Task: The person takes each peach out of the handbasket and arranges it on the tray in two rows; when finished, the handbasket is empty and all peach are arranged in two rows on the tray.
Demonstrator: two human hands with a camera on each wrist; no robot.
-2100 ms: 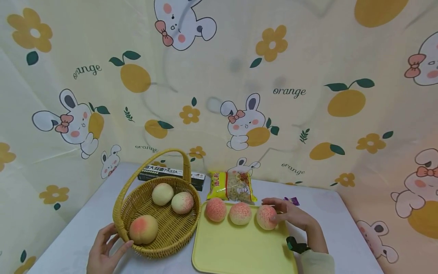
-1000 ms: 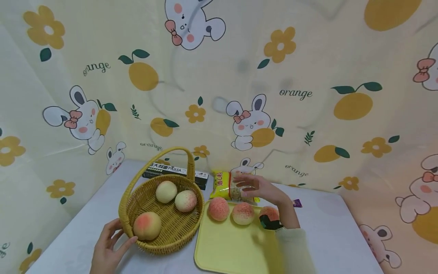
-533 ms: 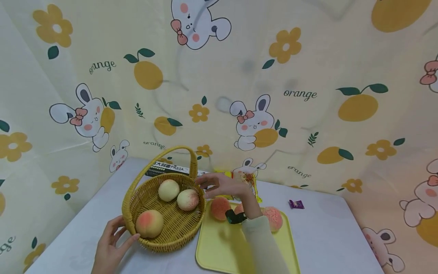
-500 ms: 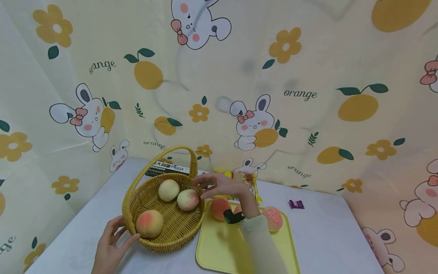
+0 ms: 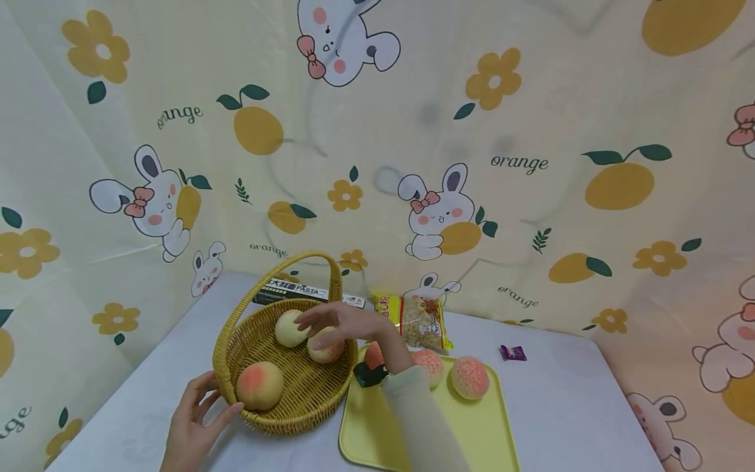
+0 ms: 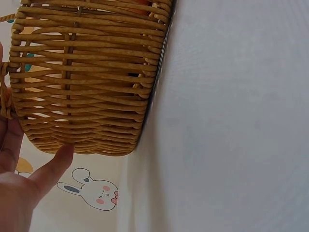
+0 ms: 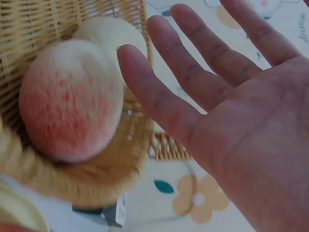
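A wicker basket (image 5: 295,406) with a tall handle holds three peaches: a pale one (image 5: 288,330) at the back, a speckled one (image 5: 330,354) beside it, and a blushed one (image 5: 260,387) at the front left. My left hand (image 5: 193,419) holds the basket's left side near the handle's base, the thumb against the woven wall in the left wrist view. My right hand (image 5: 350,321) hovers over the basket's right side, fingers spread and holding nothing. In the right wrist view the speckled peach (image 7: 72,104) lies close by, apart from the fingers.
A yellow tray (image 5: 460,436) beside the basket carries three pink peaches, one (image 5: 374,354) partly hidden by my right wrist. Behind stand a yellow pasta bag (image 5: 421,324) and a black pasta box (image 5: 301,292). A small purple packet (image 5: 513,353) lies to the right.
My right hand has let go of the rightmost peach on the tray and moved left over the basket. That peach stays on the tray. The left hand keeps its place on the basket.
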